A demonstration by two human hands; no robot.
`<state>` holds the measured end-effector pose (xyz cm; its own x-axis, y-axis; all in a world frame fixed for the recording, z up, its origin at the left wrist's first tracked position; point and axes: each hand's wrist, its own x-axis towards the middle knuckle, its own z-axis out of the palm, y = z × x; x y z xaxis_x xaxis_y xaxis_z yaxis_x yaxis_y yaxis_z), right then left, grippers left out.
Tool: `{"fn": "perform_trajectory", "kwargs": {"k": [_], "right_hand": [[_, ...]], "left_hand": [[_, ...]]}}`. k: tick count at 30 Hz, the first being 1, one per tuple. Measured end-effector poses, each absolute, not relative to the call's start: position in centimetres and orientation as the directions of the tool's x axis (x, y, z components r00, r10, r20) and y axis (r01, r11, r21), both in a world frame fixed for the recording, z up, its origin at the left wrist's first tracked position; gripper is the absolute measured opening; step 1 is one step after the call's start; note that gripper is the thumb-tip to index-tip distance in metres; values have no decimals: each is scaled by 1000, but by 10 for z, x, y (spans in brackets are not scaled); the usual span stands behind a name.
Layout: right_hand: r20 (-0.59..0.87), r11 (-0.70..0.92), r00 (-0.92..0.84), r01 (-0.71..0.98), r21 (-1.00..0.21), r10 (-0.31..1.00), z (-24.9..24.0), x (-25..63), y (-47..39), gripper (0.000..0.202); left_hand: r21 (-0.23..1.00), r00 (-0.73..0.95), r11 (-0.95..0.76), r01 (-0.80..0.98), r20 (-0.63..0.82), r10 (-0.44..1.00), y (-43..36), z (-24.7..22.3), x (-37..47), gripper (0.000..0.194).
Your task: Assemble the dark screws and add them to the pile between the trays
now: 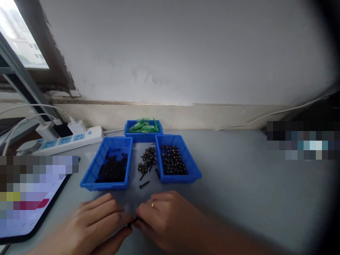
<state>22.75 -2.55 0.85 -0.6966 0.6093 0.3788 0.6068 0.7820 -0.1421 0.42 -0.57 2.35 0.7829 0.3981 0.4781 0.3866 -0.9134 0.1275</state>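
Observation:
A small black screw (133,222) spans the gap between my hands, low in the middle of the view. My left hand (97,223) pinches one end between thumb and forefinger, and my right hand (167,217), wearing a ring, grips the other. The fingers cover most of the screw. Just beyond my left hand stands a blue bin (106,185) of black screws (113,170). A second blue bin (195,173) on the right holds dark, shiny small parts (174,161). Between these bins lie a loose pile (147,159) of similar parts and a single screw (145,184).
Behind them, a third blue bin (143,136) contains green plastic pieces (143,125). A white power strip (66,140) with plugs and cables is at the left, above a tablet-like screen (29,209). A white wall (186,53) rises behind the grey table (239,177).

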Motion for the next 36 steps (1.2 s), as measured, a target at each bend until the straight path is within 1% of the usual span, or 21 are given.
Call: {"fn": "perform_trajectory", "kwargs": {"k": [2, 5, 6, 9, 12, 16, 21, 23, 27, 31, 33, 36], "right_hand": [[394, 768, -677, 625, -139, 622, 9, 228, -25, 19], [388, 751, -659, 641, -158, 644, 9, 229, -25, 21], [391, 750, -655, 639, -171, 646, 9, 229, -25, 20], [450, 782, -657, 596, -182, 605, 11, 229, -27, 21], [509, 827, -672, 536, -167, 538, 13, 227, -27, 24], [520, 851, -687, 492, -181, 508, 15, 226, -28, 25], [492, 852, -707, 497, -166, 508, 15, 226, -29, 26], [469, 846, -714, 508, -164, 520, 15, 227, -29, 24], [394, 803, -707, 570, -175, 588, 17, 229, -28, 17], [335, 766, -695, 623, -162, 636, 16, 228, -27, 12], [313, 758, -695, 631, -166, 647, 15, 227, -27, 10], [270, 754, -705, 628, -192, 656, 15, 226, -28, 10]], "left_hand": [[147, 783, -896, 420, 439, 440, -5, 19, 1, 15], [225, 787, -857, 464, 340, 515, -4, 14, -1, 12], [243, 789, -849, 470, 316, 527, -4, 13, 0, 14], [253, 805, -854, 455, 294, 516, -4, 16, 6, 22], [252, 817, -865, 433, 296, 495, -6, 20, 10, 23], [249, 827, -876, 413, 300, 475, -6, 22, 13, 21], [268, 837, -873, 408, 272, 475, -6, 22, 13, 19], [260, 827, -872, 414, 294, 480, -6, 21, 12, 18], [254, 782, -854, 454, 346, 518, -7, 19, 10, 16], [264, 768, -836, 481, 333, 547, -8, 19, 9, 16], [249, 767, -842, 478, 349, 538, -8, 19, 8, 17], [193, 764, -860, 472, 397, 508, -9, 18, 7, 15]]}}
